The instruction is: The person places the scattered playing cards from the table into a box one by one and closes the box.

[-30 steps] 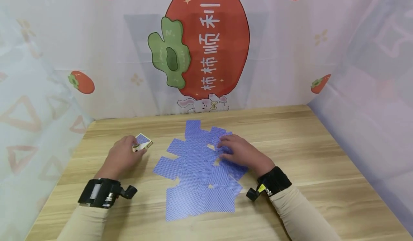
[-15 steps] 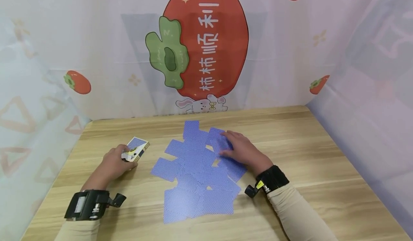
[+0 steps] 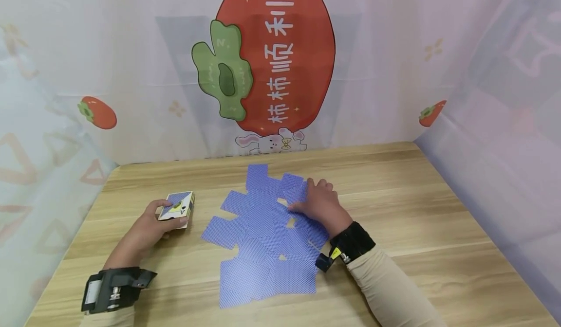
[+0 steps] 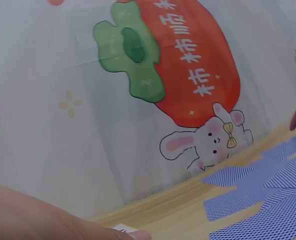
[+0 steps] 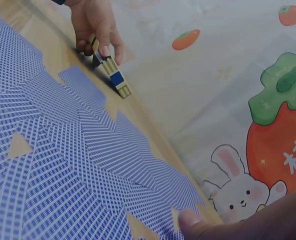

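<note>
My left hand (image 3: 146, 229) grips a playing-card box (image 3: 177, 206) on the left of the table, thumb on its near side and fingers on its far side. The box has a blue patterned face with a white and yellow part. In the right wrist view the box's striped side (image 5: 117, 78) shows below the left hand (image 5: 95, 25). Blue-backed playing cards (image 3: 263, 215) lie face down, spread and overlapping in the middle. My right hand (image 3: 322, 203) rests at the right edge of the spread, thumb over the cards, fingers bent towards the far side. Its thumb (image 5: 193, 222) shows low in the right wrist view.
The wooden table (image 3: 416, 210) reaches back to a printed cloth (image 3: 377, 74) with a big red persimmon (image 3: 280, 64) on it. More cloth hangs at both sides. Each wrist wears a black camera strap (image 3: 114, 290).
My left hand has drawn the card box nearer and to the left, turning it so more of its front shows. My right hand stays by the cards, its wrist swung slightly left, fingers closer together.
</note>
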`<action>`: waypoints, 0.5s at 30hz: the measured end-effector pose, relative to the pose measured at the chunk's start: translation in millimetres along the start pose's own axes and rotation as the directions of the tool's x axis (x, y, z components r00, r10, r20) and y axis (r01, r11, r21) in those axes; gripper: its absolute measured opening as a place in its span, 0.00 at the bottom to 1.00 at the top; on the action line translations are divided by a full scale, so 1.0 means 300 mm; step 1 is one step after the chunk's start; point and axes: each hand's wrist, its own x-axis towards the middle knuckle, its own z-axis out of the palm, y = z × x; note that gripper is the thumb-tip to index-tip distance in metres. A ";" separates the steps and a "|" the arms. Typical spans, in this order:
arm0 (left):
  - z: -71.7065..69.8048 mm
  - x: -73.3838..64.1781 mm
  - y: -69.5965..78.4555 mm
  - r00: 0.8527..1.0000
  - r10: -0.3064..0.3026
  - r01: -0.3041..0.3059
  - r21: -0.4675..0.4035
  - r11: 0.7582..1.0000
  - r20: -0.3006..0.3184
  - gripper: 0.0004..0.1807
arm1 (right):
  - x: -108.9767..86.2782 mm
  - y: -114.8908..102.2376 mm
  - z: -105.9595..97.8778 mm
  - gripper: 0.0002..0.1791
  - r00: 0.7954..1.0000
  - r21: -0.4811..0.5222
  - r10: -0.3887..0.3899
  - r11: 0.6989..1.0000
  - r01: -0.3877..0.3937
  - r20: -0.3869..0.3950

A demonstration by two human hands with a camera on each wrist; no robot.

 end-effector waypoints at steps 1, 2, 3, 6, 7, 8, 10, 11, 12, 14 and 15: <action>-0.001 -0.001 -0.006 1.000 0.019 -0.018 -0.049 0.999 0.017 0.54 | 0.001 -0.008 0.000 0.61 1.000 -0.007 0.009 1.000 -0.009 0.013; -0.002 -0.002 -0.011 0.999 0.031 -0.026 -0.107 0.994 0.040 0.52 | 0.003 -0.015 -0.001 0.61 1.000 -0.018 0.019 1.000 -0.018 0.024; -0.004 -0.003 -0.016 0.997 0.043 -0.031 -0.165 0.986 0.067 0.50 | 0.004 -0.021 -0.002 0.61 0.999 -0.026 0.024 0.999 -0.023 0.034; -0.011 -0.007 -0.028 0.985 0.081 -0.028 -0.321 0.947 0.155 0.43 | 0.009 -0.034 -0.011 0.57 0.997 -0.029 0.037 0.999 -0.035 0.066; -0.014 -0.008 -0.031 0.978 0.097 -0.024 -0.365 0.931 0.185 0.40 | 0.012 -0.036 -0.014 0.56 0.996 -0.024 0.035 0.999 -0.033 0.077; -0.015 -0.008 -0.034 0.971 0.112 -0.019 -0.400 0.916 0.211 0.39 | 0.014 -0.037 -0.018 0.54 0.996 -0.021 0.029 0.999 -0.027 0.087; -0.015 -0.009 -0.038 0.954 0.155 -0.025 -0.450 0.893 0.255 0.37 | 0.017 -0.037 -0.025 0.51 0.994 0.001 0.015 1.000 -0.015 0.108; -0.013 -0.009 -0.040 0.946 0.176 -0.029 -0.468 0.883 0.273 0.37 | 0.018 -0.037 -0.028 0.49 0.993 0.013 0.006 1.000 -0.008 0.120; -0.010 -0.008 -0.041 0.937 0.196 -0.032 -0.488 0.872 0.290 0.38 | 0.019 -0.037 -0.030 0.48 0.991 0.021 -0.002 1.000 -0.001 0.131; -0.001 -0.008 -0.042 0.919 0.233 -0.039 -0.515 0.856 0.317 0.39 | 0.020 -0.036 -0.034 0.47 0.988 0.034 -0.023 0.999 0.018 0.150; 0.004 -0.008 -0.042 0.911 0.249 -0.044 -0.526 0.849 0.327 0.40 | 0.021 -0.036 -0.035 0.46 0.987 0.046 -0.033 0.999 0.026 0.159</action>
